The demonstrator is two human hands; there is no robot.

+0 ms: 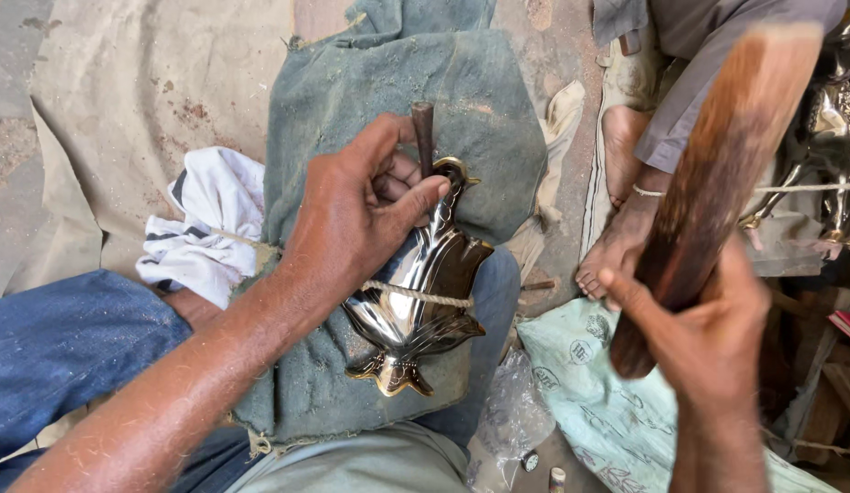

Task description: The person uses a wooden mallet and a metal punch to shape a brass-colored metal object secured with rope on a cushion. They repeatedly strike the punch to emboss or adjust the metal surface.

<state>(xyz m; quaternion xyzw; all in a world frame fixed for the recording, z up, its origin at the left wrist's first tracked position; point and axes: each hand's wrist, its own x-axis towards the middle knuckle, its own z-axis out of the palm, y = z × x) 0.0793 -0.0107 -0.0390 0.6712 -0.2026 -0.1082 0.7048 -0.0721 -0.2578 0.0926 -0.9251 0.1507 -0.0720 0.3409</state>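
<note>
Green padded cloth [498, 119] fills the middle; my left hand [356, 215] pinches a dark punch [424, 132] against the shiny metal piece [425, 292], right hand [708, 333] clenching a wooden mallet [717, 173].

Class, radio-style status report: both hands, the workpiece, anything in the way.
Left hand shut on punch, tip at shiny metal vessel. Right hand shut on wooden mallet, raised. Cord crosses vessel.
</note>
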